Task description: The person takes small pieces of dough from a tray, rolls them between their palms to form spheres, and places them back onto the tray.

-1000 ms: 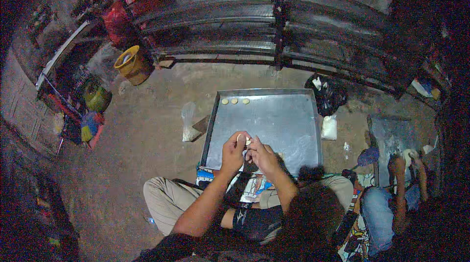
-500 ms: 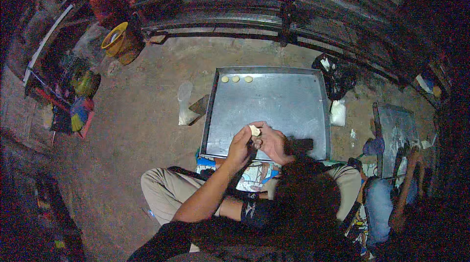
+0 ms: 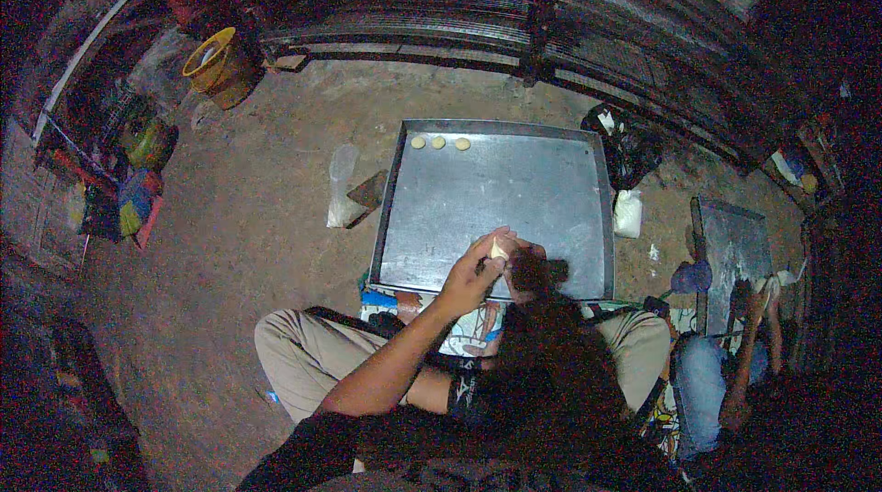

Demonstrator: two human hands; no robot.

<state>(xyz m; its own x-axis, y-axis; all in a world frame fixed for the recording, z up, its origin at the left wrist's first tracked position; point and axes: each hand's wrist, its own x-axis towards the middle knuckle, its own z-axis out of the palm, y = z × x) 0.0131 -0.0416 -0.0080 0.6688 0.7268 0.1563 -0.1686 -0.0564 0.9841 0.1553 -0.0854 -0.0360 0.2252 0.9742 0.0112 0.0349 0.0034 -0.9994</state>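
A pale piece of dough is between my two hands, over the near edge of a large metal tray. My left hand has its fingers closed round the dough. My right hand lies against the dough from the other side, in dark shadow that hides most of its fingers. Toward the tray's far left corner sit three small flattened dough rounds in a row: a left one, a middle one and a right one.
Left of the tray lie a clear bag with white contents and a dark flat piece. A white bag and a black plastic bag are on its right. Farther right, another person's hands work by a second tray. Racks stand behind.
My right hand, whose palm was open beside the dough, has come in against it and into shadow. My left hand has moved slightly right with the dough. The view has shifted a little.
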